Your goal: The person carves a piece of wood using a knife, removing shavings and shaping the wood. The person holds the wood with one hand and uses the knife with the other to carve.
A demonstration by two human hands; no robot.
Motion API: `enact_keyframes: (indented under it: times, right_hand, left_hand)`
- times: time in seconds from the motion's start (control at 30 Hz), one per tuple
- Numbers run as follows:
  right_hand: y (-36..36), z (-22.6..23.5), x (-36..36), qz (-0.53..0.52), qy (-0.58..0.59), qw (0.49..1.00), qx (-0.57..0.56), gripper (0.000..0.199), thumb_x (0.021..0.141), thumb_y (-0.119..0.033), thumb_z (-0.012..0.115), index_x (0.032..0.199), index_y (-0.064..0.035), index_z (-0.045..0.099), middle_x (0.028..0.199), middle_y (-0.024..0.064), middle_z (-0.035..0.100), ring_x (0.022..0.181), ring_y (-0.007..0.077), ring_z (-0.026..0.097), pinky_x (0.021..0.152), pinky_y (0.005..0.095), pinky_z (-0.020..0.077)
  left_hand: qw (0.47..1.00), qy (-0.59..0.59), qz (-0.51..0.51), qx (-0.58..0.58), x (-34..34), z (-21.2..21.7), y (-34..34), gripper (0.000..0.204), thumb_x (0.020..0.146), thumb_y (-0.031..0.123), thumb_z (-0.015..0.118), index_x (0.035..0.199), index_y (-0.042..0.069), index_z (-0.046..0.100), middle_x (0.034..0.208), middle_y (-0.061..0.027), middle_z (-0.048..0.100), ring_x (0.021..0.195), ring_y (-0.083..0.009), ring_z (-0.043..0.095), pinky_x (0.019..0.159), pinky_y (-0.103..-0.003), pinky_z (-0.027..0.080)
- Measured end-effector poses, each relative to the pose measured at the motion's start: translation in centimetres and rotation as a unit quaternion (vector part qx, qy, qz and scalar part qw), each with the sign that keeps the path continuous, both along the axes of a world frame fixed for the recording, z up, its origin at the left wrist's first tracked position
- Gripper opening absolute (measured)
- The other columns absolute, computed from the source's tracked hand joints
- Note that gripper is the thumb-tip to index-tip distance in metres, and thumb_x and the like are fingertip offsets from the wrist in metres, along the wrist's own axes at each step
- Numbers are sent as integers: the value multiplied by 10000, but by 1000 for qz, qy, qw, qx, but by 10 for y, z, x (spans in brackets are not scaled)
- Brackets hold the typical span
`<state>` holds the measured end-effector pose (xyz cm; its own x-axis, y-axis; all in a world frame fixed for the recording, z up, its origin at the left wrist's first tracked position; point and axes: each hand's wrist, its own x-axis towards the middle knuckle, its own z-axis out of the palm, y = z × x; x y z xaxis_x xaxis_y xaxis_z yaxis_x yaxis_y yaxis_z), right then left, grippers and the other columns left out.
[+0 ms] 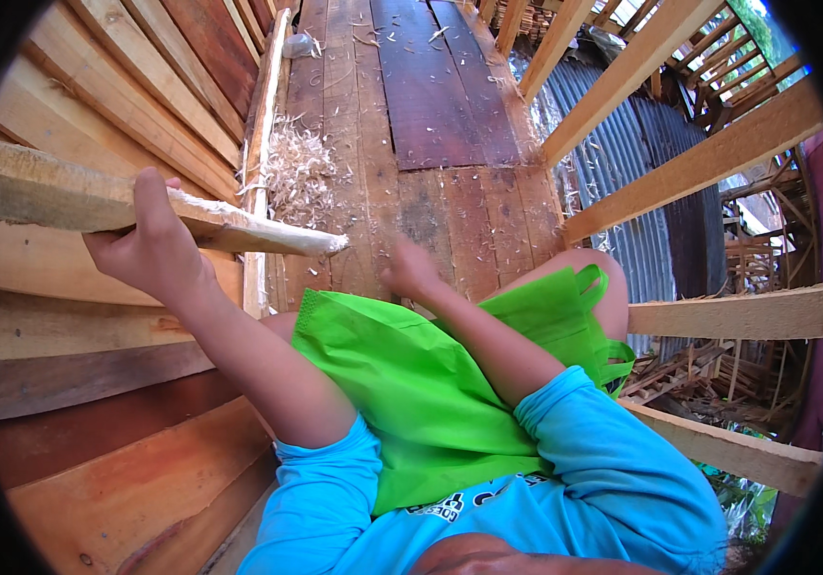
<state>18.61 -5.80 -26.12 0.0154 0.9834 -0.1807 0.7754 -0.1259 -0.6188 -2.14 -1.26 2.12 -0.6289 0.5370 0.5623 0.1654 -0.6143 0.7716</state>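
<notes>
Holding a rough wooden stick [143, 213], the left hand [148, 251] is raised at the left side of the head view, fingers wrapped around the stick and thumb upright against its near face. The stick runs roughly level from the left rim toward the middle; its whittled, pale tip ends over the plank floor [430, 115], just left of the right hand. A bright green fabric bag [402, 383] lies across the lap with its handles toward the right knee; its contents are not visible. The right hand [413, 273] is blurred just beyond the bag's upper edge, over the floor; whether its fingers are spread or curled cannot be told, and no object is visible in it. Both forearms rise from blue sleeves [603, 460] at the lower edge, the left angled up-left, the right angled up toward centre. A pile of wood shavings [298, 165] lies on the floor beyond the stick's tip, beside stacked boards [95, 105] along the floor's left edge.
</notes>
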Motion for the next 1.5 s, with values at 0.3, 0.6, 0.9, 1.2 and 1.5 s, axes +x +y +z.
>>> enact_keyframes:
  times: [0.3,0.6,0.9,1.2,1.5]
  right_hand:
    - [0,8,-10,-134,21,991,-17,360,709,-209,709,942,0,531,828,220,649,814,382,643,724,474,500]
    - [-19,36,-24,23,14,996,-88,387,689,-206,693,966,17,538,872,240,653,838,413,645,746,490,511]
    - [-6,77,-6,86,-161,982,-48,330,676,-84,690,961,8,552,880,199,667,882,341,675,763,427,553]
    - [-14,84,-6,122,-97,984,-90,179,721,-43,616,847,76,661,879,288,661,867,415,663,771,470,548]
    - [-20,78,-22,169,-74,973,-138,175,761,-98,603,833,36,690,907,257,674,873,381,671,788,468,540]
  left_hand:
    - [1000,7,0,-16,4,-1,-1,283,748,-11,637,1008,-99,564,867,-106,612,673,-167,599,630,-291,515]
    - [1000,16,-3,-7,5,-3,1,283,753,-8,637,1011,-96,564,858,-110,608,668,-171,596,630,-295,513]
    - [1000,14,-10,-7,3,-3,2,307,750,-12,639,1032,-97,552,842,-111,607,664,-161,588,627,-286,508]
    - [1000,13,0,-12,1,-3,2,334,747,-14,630,1056,-106,544,875,-123,606,659,-176,595,609,-289,520]
    - [1000,15,7,-15,2,-4,2,278,741,-10,627,994,-97,555,835,-119,612,661,-175,599,630,-293,509]
